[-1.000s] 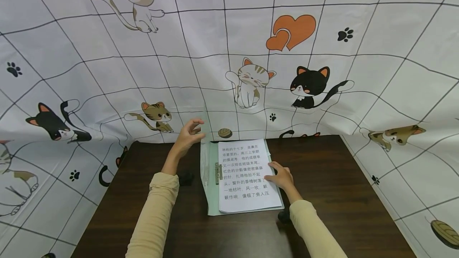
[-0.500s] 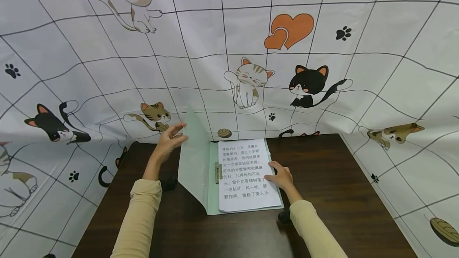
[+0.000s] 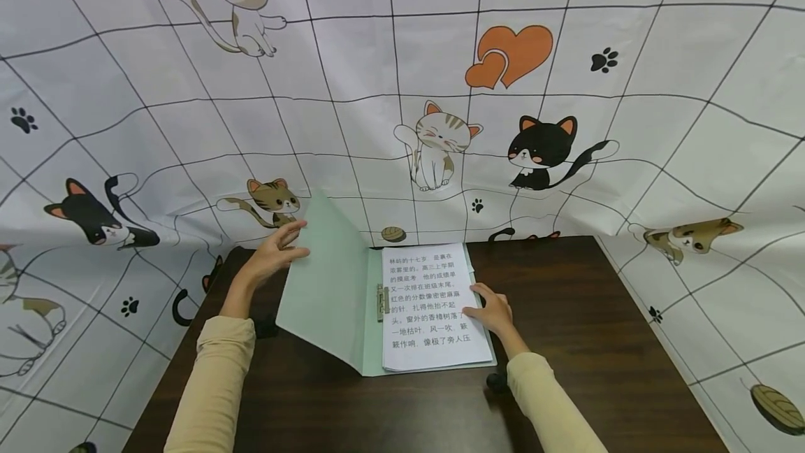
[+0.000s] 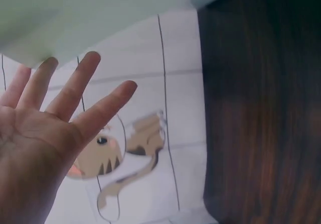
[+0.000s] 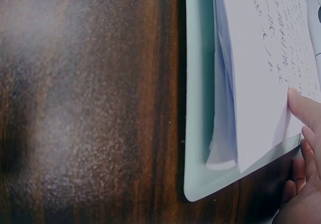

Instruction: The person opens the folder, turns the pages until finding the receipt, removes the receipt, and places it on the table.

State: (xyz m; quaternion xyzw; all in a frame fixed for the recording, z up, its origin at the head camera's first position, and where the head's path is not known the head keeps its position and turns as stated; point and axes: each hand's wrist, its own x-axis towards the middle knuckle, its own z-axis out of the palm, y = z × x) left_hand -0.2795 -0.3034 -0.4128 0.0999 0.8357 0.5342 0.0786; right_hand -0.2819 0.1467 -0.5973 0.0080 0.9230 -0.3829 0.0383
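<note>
Basically, a pale-green folder [image 3: 372, 351], smooth w/ rounded corners, is lying open on the tabletop [image 3: 409, 414], which is showing dark, streaky wood grain. Its thin, stiff cover [image 3: 330, 292] is tilting up & leaning L. The left hand [image 3: 274, 254] is staying open, fingers fairly straight & spread, tips touching the cover's L edge, not gripping. On the flat R half, a white paper stack [image 3: 434, 310] is lying w/ black print on top, lower sheets fanning unevenly; a small metal clip [image 3: 381, 303] is sitting at its L edge. The right hand [image 3: 493, 307] is resting thumb & a fingertip on the stack's R side, other fingers bending by the folder edge; can't tell if they're gripping underneath. Wrinkled, grid-lined cat-print cloth [image 3: 352, 54] is covering the far side.
</note>
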